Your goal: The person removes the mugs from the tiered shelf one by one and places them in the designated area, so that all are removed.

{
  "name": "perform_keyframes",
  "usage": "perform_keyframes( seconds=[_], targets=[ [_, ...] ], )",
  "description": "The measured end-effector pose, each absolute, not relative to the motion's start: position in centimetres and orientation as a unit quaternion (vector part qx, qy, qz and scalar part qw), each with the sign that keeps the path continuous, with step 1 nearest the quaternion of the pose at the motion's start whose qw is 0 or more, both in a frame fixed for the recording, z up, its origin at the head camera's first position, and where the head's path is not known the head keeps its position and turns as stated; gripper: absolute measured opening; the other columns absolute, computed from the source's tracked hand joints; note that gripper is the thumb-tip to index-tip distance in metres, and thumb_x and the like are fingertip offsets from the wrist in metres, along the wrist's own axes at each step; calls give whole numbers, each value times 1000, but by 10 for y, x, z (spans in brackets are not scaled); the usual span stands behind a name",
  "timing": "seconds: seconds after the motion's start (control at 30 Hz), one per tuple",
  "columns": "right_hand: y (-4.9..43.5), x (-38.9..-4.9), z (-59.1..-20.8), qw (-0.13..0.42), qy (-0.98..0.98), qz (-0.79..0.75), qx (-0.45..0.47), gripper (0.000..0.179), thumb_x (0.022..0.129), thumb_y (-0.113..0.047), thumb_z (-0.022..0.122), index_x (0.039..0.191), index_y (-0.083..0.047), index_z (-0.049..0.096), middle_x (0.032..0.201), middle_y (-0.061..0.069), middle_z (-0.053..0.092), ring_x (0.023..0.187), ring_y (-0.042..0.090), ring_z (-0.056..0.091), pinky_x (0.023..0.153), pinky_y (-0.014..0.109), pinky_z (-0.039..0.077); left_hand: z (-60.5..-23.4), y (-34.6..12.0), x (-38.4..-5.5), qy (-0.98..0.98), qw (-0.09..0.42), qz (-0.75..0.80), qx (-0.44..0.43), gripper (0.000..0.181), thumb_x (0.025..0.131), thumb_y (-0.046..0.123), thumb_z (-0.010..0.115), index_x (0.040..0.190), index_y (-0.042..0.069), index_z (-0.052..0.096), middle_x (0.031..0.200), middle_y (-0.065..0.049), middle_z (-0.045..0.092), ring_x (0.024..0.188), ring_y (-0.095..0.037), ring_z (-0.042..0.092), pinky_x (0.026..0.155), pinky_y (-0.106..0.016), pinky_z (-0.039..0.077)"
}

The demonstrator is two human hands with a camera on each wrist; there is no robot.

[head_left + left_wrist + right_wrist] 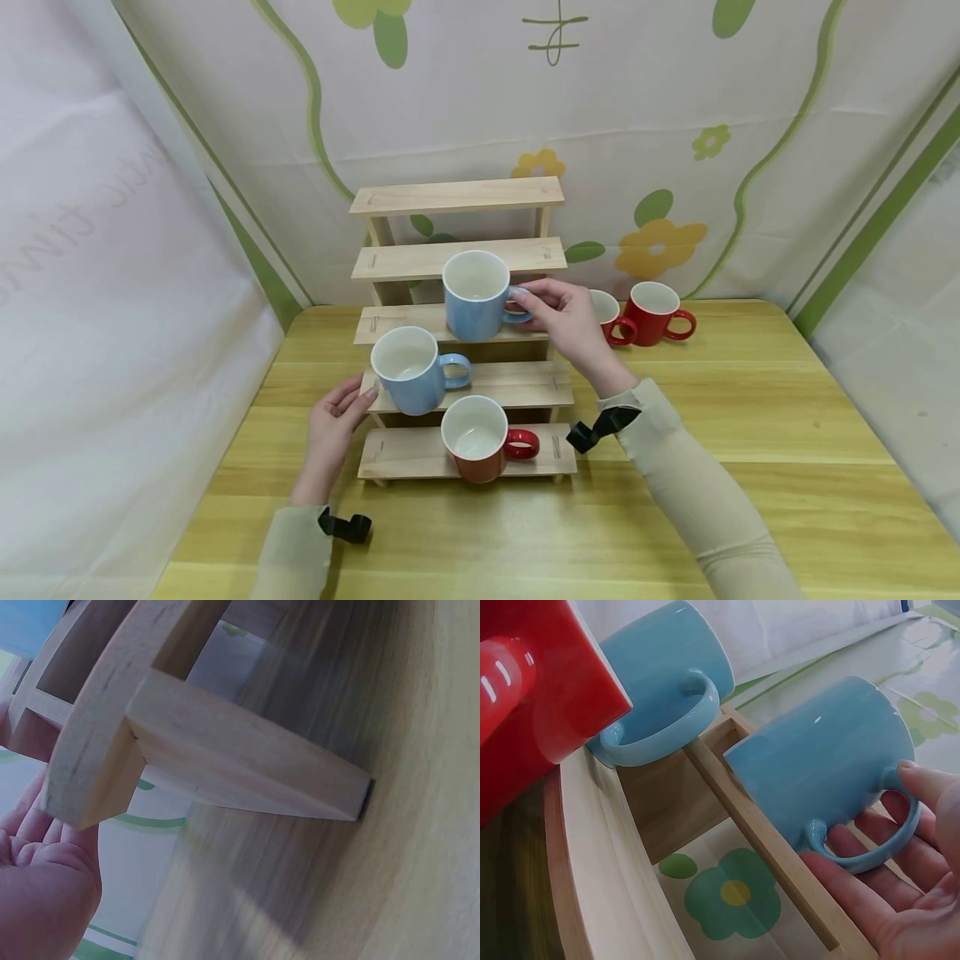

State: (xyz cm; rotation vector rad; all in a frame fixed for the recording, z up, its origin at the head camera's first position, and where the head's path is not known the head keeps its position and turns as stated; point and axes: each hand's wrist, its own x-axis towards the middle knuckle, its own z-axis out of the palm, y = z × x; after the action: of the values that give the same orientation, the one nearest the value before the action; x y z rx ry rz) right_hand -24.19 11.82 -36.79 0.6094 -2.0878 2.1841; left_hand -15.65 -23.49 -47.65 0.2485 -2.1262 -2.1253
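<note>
A glossy red mug (478,460) stands lowest on a pale wooden stepped rack (405,457); the left hand (333,429) grips the second step (513,385) at its left end, beside a light-blue cylindrical mug (415,387); the right hand (567,323) pinches a matching mug (476,312) by its handle (866,861) at the third step (401,323).

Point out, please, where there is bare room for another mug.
The top shelf is bare, above the blue mug in the right hand. The table is bare right of the right sleeve, before the rear red mugs. Crowded: the two lowest shelves, with the other blue mug, front red mug and left hand.
</note>
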Motion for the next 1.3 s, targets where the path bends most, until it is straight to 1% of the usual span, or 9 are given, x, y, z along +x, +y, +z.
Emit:
perform_keyframes(
  seconds=[0.2, 0.37, 0.63, 0.93, 1.03, 1.13, 1.3],
  targets=[
    [120, -241, -365, 24, -677, 712, 186, 25, 100, -18, 69, 115, 2, 71, 110, 16, 73, 99, 30, 72, 78, 43, 61, -477, -235, -157, -702, 62, -705, 84, 47, 99, 16, 72, 138, -5, 57, 119, -5, 70, 105, -10, 68, 90, -26, 55],
    [125, -238, -356, 19, -668, 722, 178, 27, 99, -20, 71, 115, 1, 72, 110, 20, 72, 99, 32, 72, 79, 45, 60, -477, -235, -157, -703, 63, -704, 82, 47, 99, 17, 72, 138, -5, 57, 118, -2, 70, 106, -10, 67, 90, -25, 55],
    [141, -233, -347, 46, -670, 717, 184, 28, 98, -19, 73, 116, 2, 72, 110, 20, 72, 98, 32, 72, 81, 46, 60, -477, -235, -156, -702, 63, -705, 82, 48, 98, 17, 72, 138, -5, 57, 117, -2, 70, 105, -10, 67, 89, -25, 55],
    [157, -229, -347, 66, -676, 712, 179, 26, 99, -19, 71, 115, 1, 73, 110, 15, 73, 99, 32, 72, 81, 46, 59, -477, -235, -155, -697, 66, -710, 79, 47, 98, 16, 72, 137, -5, 57, 110, 6, 72, 103, -9, 68, 88, -25, 56],
    [162, -226, -348, 70, -672, 715, 178, 26, 99, -19, 71, 115, 1, 73, 109, 17, 72, 98, 32, 72, 81, 45, 59, -477, -235, -155, -698, 66, -708, 79, 47, 99, 17, 72, 138, -5, 57, 111, 5, 72, 103, -9, 68, 87, -24, 56],
    [166, -224, -349, 71, -666, 721, 176, 25, 99, -18, 71, 114, 1, 73, 107, 19, 72, 97, 33, 72, 81, 45, 59, -477, -235, -155, -702, 65, -705, 81, 48, 98, 19, 72, 138, -4, 58, 114, 2, 72, 104, -9, 68, 86, -24, 56],
    [173, -219, -351, 75, -666, 724, 162, 24, 99, -18, 71, 113, 1, 73, 106, 16, 73, 96, 31, 72, 80, 41, 60, -477, -234, -155, -707, 65, -699, 87, 49, 98, 22, 73, 138, -3, 58, 118, -2, 70, 105, -10, 67, 85, -24, 56]
  ],
)
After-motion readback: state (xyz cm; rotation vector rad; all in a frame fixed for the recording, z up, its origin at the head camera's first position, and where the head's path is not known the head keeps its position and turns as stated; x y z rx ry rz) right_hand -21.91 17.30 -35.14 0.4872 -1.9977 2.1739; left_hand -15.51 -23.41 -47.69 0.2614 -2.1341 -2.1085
